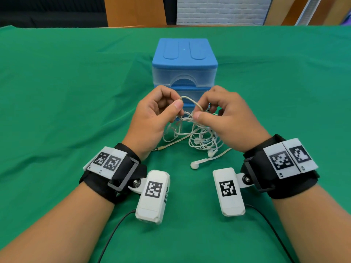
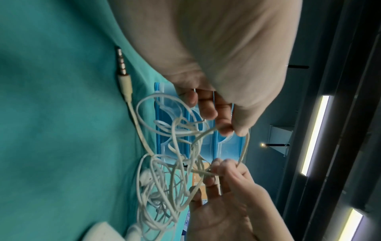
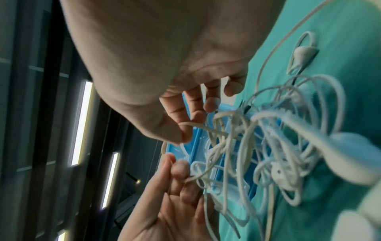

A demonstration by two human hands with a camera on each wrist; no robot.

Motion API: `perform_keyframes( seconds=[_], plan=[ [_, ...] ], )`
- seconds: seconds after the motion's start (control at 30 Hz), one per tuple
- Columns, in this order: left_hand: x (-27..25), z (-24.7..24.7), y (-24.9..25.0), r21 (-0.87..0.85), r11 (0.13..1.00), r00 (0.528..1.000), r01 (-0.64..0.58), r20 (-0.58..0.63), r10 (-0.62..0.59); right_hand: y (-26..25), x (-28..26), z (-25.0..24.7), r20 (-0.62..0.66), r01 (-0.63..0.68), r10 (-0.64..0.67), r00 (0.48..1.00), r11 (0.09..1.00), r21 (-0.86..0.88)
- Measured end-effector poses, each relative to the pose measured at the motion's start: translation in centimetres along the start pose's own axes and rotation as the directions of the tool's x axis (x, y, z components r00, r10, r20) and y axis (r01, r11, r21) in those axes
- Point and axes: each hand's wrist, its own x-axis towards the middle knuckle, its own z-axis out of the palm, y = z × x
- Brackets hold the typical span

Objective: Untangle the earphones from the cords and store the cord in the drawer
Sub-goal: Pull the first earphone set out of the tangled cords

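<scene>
A tangle of white earphones (image 1: pixel 199 135) and a beige cord (image 1: pixel 190 101) hangs just above the green cloth, in front of the blue drawer unit (image 1: pixel 184 61). My left hand (image 1: pixel 179 104) pinches the beige cord's loop between thumb and forefinger. My right hand (image 1: pixel 198 113) pinches the same loop a little lower, at the top of the tangle. The cord's jack plug (image 1: pixel 159 148) lies on the cloth beside my left wrist. In the left wrist view the plug (image 2: pixel 123 65) and the tangle (image 2: pixel 164 187) show clearly. The drawers look closed.
One loose earbud (image 1: pixel 194 165) rests on the green tablecloth (image 1: pixel 57 92) near my right wrist, and it also shows in the right wrist view as the earbud (image 3: pixel 303 53). Wooden boards and a white brick wall stand beyond the table's far edge.
</scene>
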Motion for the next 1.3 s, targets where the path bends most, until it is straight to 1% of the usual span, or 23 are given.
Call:
perform_keyframes(
  seconds=[0.07,0.13,0.23,0.37,0.43,0.57,0.63,0.73,0.83,0.93,1.0,1.07,1.17,1.2,1.23,1.3],
  plan=[
    [0.1,-0.1,-0.1,0.015,1.000,1.000,0.021,-0.022,-0.020,0.1,0.1,-0.3,-0.017,-0.027,0.028,0.999,0.998,0.064],
    [0.2,-0.2,-0.4,0.049,0.998,0.999,0.034,-0.038,-0.032,0.1,0.3,-0.6,-0.035,-0.025,0.030,0.999,0.989,0.145],
    [0.3,-0.4,-0.7,0.102,0.993,0.995,0.059,-0.088,-0.051,-0.1,0.5,-0.9,-0.085,-0.012,0.044,0.995,0.940,0.340],
    [0.5,-0.6,-0.8,0.102,0.990,0.987,0.094,-0.140,-0.079,-0.4,0.5,-2.0,-0.191,-0.022,0.183,0.964,0.774,0.633],
    [0.5,-0.7,-0.8,0.103,0.989,0.984,0.106,-0.151,-0.089,-0.4,0.5,-2.4,-0.213,0.021,0.197,0.957,0.685,0.729],
    [0.5,-0.9,-1.1,0.105,0.986,0.979,0.129,-0.173,-0.109,-0.5,0.5,-2.8,-0.235,0.100,0.189,0.954,0.537,0.837],
    [0.5,-1.0,-1.4,0.111,0.986,0.975,0.128,-0.194,-0.105,-0.6,0.5,-3.0,-0.255,0.120,0.205,0.945,0.507,0.854],
    [0.6,-1.2,-1.7,0.130,0.985,0.975,0.112,-0.206,-0.084,-0.6,0.5,-3.3,-0.269,0.126,0.222,0.937,0.502,0.855],
    [0.6,-1.3,-1.9,0.136,0.985,0.971,0.110,-0.227,-0.077,-0.7,0.5,-3.2,-0.253,0.113,0.226,0.941,0.496,0.861],
    [0.6,-1.3,-1.7,0.109,0.987,0.963,0.119,-0.254,-0.088,-0.9,0.5,-2.9,-0.218,0.094,0.177,0.960,0.528,0.844],
    [0.7,-1.3,-1.5,0.100,0.988,0.962,0.121,-0.256,-0.092,-1.0,0.3,-2.7,-0.159,0.071,0.111,0.981,0.560,0.826],
    [0.7,-1.3,-1.5,0.084,0.990,0.964,0.113,-0.250,-0.089,-1.2,0.0,-2.3,-0.059,0.028,0.031,0.998,0.607,0.795],
    [0.7,-1.2,-1.3,0.042,0.994,0.961,0.105,-0.260,-0.091,-1.4,-0.4,-1.5,0.097,-0.007,-0.086,0.992,0.715,0.699],
    [0.7,-1.2,-1.2,0.027,0.995,0.960,0.101,-0.266,-0.090,-1.4,-0.4,-1.3,0.100,0.005,-0.092,0.991,0.761,0.649],
    [0.7,-1.2,-1.2,0.008,0.995,0.959,0.096,-0.269,-0.090,-1.3,-0.2,-1.1,0.062,0.025,-0.077,0.995,0.804,0.594],
    [0.7,-1.3,-1.1,-0.045,0.995,0.960,0.088,-0.263,-0.097,-0.8,0.2,-1.0,-0.074,0.042,-0.005,0.997,0.864,0.501]
  ],
)
